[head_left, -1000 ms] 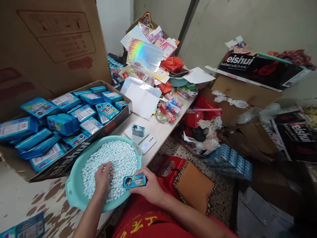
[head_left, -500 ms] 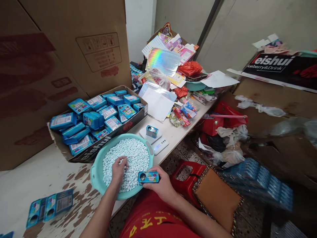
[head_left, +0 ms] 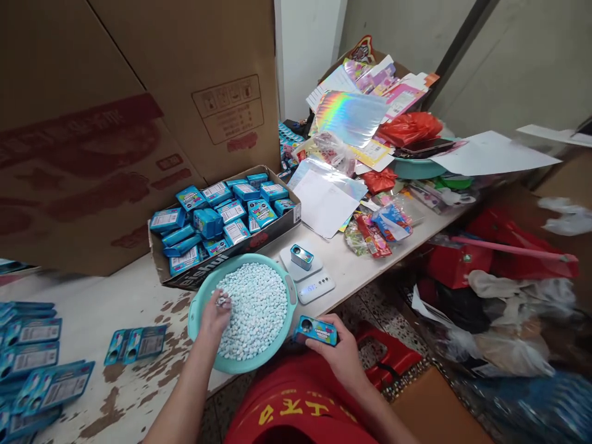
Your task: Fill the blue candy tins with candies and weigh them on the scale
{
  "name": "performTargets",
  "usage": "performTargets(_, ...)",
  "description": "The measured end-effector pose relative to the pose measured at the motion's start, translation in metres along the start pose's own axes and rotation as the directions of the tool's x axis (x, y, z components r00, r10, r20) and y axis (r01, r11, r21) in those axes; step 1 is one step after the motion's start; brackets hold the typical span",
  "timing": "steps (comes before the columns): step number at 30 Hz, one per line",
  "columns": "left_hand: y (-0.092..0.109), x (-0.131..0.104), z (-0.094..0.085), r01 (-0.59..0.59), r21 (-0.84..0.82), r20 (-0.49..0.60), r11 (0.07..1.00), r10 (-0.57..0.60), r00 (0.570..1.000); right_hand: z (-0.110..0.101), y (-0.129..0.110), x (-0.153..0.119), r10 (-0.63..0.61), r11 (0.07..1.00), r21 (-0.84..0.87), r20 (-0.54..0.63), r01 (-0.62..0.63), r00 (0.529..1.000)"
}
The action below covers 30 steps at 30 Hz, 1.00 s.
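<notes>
A turquoise basin (head_left: 292, 295) full of small pale candies (head_left: 259, 302) sits at the table's front edge. Over its left side, my left hand (head_left: 216, 316) has its fingers curled around a few candies. Just right of the rim, my right hand (head_left: 340, 345) grips a small blue candy box (head_left: 318, 331), its round dark hole on the left end. Beyond the basin, a white digital scale (head_left: 314, 287) carries a similar candy box (head_left: 301, 256); the number on its lit display is too blurred to read surely.
Behind the basin stands a carton (head_left: 296, 216) packed with blue packets. Blue boxes (head_left: 139, 344) lie on the stained table (head_left: 180, 370), with stacked ones (head_left: 32, 351) at far left. Paper sheets (head_left: 326, 200) and wrappers crowd the back. A red stool (head_left: 391, 354) is at right.
The view has swung left. My left hand has gone from the candies' middle to the basin's left side, fingers still curled. My right hand has drawn the box away from the rim, rightward.
</notes>
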<state>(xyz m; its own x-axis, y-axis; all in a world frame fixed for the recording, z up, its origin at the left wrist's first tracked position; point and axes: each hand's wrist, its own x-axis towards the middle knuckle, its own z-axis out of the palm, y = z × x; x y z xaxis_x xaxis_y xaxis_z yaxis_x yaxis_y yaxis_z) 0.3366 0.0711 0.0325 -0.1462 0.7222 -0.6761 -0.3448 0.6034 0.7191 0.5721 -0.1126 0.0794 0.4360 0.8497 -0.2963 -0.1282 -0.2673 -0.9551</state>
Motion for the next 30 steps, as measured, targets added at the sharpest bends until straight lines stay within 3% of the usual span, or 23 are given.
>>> performTargets(3, 0.002, -0.012, 0.017, 0.097, 0.081, 0.111, 0.992, -0.106, 0.988, -0.026, -0.001, 0.016, -0.002, 0.999, -0.047, -0.048, 0.000, 0.999)
performTargets(6, -0.002, -0.021, 0.056, 0.136, 0.168, 0.224, 0.976, -0.172, 0.959, -0.049, -0.001, 0.034, -0.020, 0.995, -0.103, -0.097, 0.010, 0.995)
performTargets(8, -0.004, -0.023, 0.091, 0.052, 0.302, 0.338, 0.952, -0.158, 0.928, -0.059, -0.002, 0.047, -0.028, 0.991, -0.130, -0.120, 0.013, 0.992)
performTargets(9, -0.004, -0.022, 0.110, -0.054, 0.408, 0.406, 0.911, -0.128, 0.905, -0.063, -0.002, 0.052, -0.031, 0.991, -0.136, -0.127, 0.014, 0.991)
performTargets(10, -0.004, -0.021, 0.127, -0.208, 0.528, 0.469, 0.823, -0.078, 0.880, -0.066, -0.003, 0.057, -0.033, 0.990, -0.138, -0.131, 0.015, 0.991)
performTargets(12, -0.004, -0.014, 0.159, -0.503, 0.705, 0.566, 0.500, 0.031, 0.824, -0.070, -0.005, 0.066, -0.030, 0.991, -0.136, -0.133, 0.011, 0.991)
performTargets(14, -0.004, -0.007, 0.182, -0.609, 0.765, 0.601, 0.211, 0.107, 0.792, -0.072, -0.006, 0.073, -0.015, 0.991, -0.136, -0.128, -0.003, 0.992)
performTargets(15, -0.005, -0.004, 0.190, -0.615, 0.778, 0.604, 0.126, 0.122, 0.788, -0.074, -0.006, 0.076, -0.005, 0.991, -0.137, -0.123, -0.012, 0.992)
performTargets(18, -0.007, 0.003, 0.203, -0.592, 0.806, 0.586, 0.024, 0.117, 0.802, -0.077, -0.005, 0.085, 0.018, 0.990, -0.137, -0.101, -0.032, 0.995)
performTargets(25, -0.009, 0.004, 0.209, -0.539, 0.827, 0.555, -0.158, 0.078, 0.828, -0.081, -0.005, 0.105, 0.060, 0.986, -0.150, -0.089, -0.073, 0.994)
performTargets(30, -0.008, 0.002, 0.212, -0.566, 0.803, 0.586, -0.187, 0.073, 0.807, -0.080, -0.006, 0.117, 0.084, 0.985, -0.145, -0.053, -0.090, 0.995)
